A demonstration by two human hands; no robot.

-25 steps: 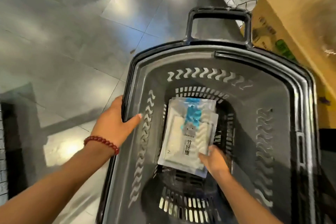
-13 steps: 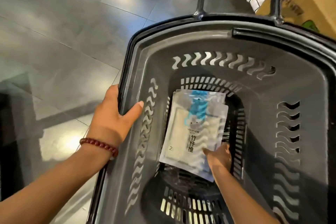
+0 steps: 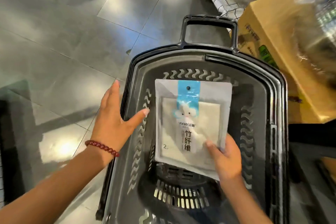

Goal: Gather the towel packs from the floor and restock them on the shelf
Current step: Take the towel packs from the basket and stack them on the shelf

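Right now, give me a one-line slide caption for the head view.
Right hand holds a towel pack over the grey basket; left hand spread open at its rim.

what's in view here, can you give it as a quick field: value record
right hand: pinches the lower right corner of the towel pack
left hand: fingers straight, thumb over the left rim of the basket
towel pack: white with blue header strip, label up, within the basket's opening
basket: dark grey plastic, handle on far side, on the tiled floor
right of basket: cardboard box
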